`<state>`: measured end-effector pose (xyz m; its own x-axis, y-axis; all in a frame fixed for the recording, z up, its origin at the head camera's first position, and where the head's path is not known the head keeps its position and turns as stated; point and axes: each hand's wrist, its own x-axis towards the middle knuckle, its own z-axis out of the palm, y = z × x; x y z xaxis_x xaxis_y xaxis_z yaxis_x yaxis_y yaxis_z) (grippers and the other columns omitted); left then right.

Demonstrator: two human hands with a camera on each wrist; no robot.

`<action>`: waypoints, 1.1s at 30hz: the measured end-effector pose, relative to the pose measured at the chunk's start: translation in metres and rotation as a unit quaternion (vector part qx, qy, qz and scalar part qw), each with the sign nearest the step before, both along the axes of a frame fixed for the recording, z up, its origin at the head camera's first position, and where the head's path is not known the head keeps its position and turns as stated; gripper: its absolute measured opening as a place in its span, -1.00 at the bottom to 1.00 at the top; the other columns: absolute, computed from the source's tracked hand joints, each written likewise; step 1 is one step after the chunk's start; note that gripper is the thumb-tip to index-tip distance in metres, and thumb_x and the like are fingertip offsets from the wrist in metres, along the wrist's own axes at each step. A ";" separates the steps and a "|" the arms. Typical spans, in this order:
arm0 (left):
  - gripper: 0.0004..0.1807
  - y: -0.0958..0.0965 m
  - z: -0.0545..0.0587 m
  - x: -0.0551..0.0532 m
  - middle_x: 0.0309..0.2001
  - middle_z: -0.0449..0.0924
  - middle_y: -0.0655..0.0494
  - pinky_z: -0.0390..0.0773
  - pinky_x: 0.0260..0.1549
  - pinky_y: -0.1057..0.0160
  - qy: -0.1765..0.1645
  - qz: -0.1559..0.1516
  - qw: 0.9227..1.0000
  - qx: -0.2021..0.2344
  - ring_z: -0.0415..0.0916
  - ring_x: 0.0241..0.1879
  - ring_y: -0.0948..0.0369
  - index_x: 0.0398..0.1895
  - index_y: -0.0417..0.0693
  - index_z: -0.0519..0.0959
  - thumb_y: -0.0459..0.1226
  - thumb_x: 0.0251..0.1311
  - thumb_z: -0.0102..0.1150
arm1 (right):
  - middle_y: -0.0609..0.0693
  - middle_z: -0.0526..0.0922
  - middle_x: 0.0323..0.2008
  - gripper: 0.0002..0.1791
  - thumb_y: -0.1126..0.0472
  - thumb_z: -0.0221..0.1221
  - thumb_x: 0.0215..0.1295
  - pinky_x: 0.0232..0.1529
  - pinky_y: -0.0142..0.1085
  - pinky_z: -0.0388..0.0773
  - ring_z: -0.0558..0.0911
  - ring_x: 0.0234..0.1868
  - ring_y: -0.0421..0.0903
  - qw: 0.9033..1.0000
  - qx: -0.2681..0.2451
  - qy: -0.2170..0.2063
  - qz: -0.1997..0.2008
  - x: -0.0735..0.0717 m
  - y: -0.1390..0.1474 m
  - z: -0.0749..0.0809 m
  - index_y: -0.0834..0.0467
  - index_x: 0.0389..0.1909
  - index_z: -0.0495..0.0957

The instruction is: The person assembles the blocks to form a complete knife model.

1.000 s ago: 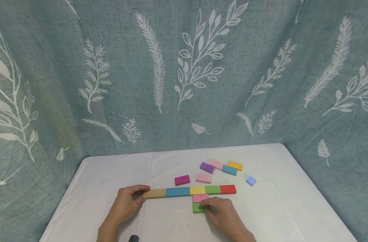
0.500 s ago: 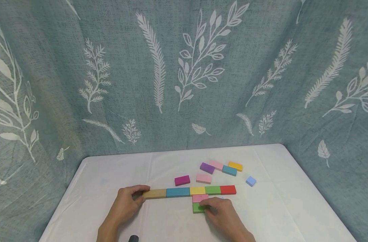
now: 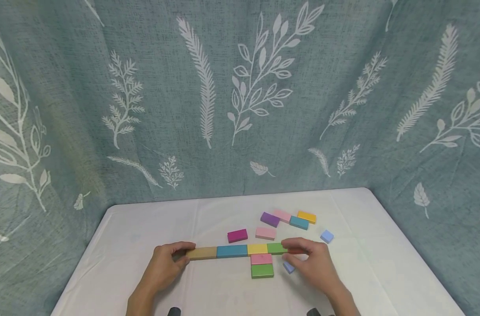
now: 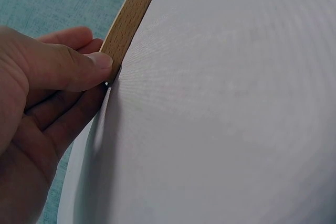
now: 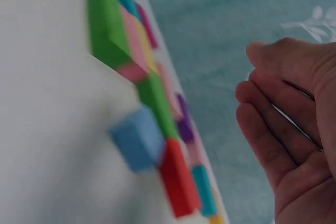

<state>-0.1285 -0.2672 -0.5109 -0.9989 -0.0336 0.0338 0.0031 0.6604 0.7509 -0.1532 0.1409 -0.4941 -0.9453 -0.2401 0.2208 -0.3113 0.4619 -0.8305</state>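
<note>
In the head view a row of flat blocks lies on the table: a tan wooden block [image 3: 202, 253], a blue block [image 3: 232, 251], a yellow block [image 3: 257, 249], a green block [image 3: 277, 248] and a red block [image 5: 179, 179]. My left hand [image 3: 166, 267] pinches the tan block's left end between thumb and fingers. Below the yellow block sit a pink block [image 3: 261, 259] and a second green block [image 3: 262, 271]. My right hand [image 3: 319, 265] hovers over the red block, mostly covering it. Nothing is between its relaxed fingers. A small light blue block [image 3: 289, 267] peeks out beneath.
Behind the row lie a magenta block [image 3: 238, 235], a light pink block [image 3: 265, 233], a purple block [image 3: 270, 219], another teal-blue block [image 3: 299, 222], an orange-yellow block [image 3: 306, 217] and a blue cube [image 3: 327, 236]. A patterned curtain [image 3: 216, 175] hangs around the white table [image 3: 145, 219].
My right hand has left the lower green block and moved right and up to the red block, uncovering the small light blue block. The left hand stays put.
</note>
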 end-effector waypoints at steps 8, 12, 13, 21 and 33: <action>-0.61 -0.001 -0.001 0.000 0.09 0.85 0.02 0.70 0.32 -0.14 0.003 -0.005 1.000 -0.001 0.76 0.21 -0.04 0.07 -0.06 0.82 -0.56 0.23 0.44 | -0.01 0.88 0.01 -0.62 0.27 0.57 0.27 0.23 -0.09 0.80 0.85 0.09 0.12 0.999 -0.003 0.027 -0.041 -0.024 0.040 0.014 0.10 0.10 0.80; -0.61 -0.001 0.000 0.001 0.10 0.85 0.03 0.69 0.33 -0.13 0.000 -0.002 1.000 0.003 0.76 0.22 -0.03 0.07 -0.05 0.82 -0.56 0.23 0.44 | 0.02 0.87 0.06 -0.59 0.28 0.56 0.29 0.21 -0.13 0.80 0.84 0.13 0.15 0.997 0.014 0.042 -0.055 -0.037 0.059 0.018 0.11 0.15 0.79; -0.61 -0.001 0.000 0.001 0.10 0.85 0.03 0.69 0.34 -0.13 0.000 -0.001 1.000 0.004 0.76 0.22 -0.03 0.07 -0.05 0.82 -0.56 0.23 0.44 | 0.03 0.87 0.08 -0.59 0.27 0.56 0.29 0.21 -0.13 0.80 0.84 0.14 0.15 0.997 0.016 0.042 -0.057 -0.040 0.064 0.019 0.12 0.16 0.78; -0.60 0.000 0.000 0.001 0.09 0.85 0.05 0.69 0.34 -0.12 -0.001 0.002 1.000 0.002 0.76 0.23 -0.02 0.06 -0.04 0.83 -0.57 0.21 0.45 | 0.12 0.84 0.14 -0.57 0.24 0.51 0.37 0.19 -0.44 0.75 0.81 0.20 0.15 0.997 0.028 0.032 -0.069 -0.059 0.091 0.017 0.17 0.23 0.74; -0.60 0.000 -0.002 0.000 0.10 0.85 0.02 0.68 0.35 -0.19 0.001 0.001 1.000 0.004 0.76 0.22 -0.05 0.07 -0.04 0.82 -0.56 0.23 0.43 | 0.17 0.79 0.23 -0.50 0.13 0.47 0.44 0.17 -0.56 0.69 0.76 0.29 0.18 0.997 0.035 -0.025 -0.065 -0.087 0.099 0.002 0.17 0.33 0.68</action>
<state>-0.1282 -0.2673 -0.5130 -0.9987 -0.0361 0.0347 0.0026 0.6545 0.7560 -0.2406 0.2401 -0.4921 -0.9788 -0.1285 0.1596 -0.2043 0.5521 -0.8083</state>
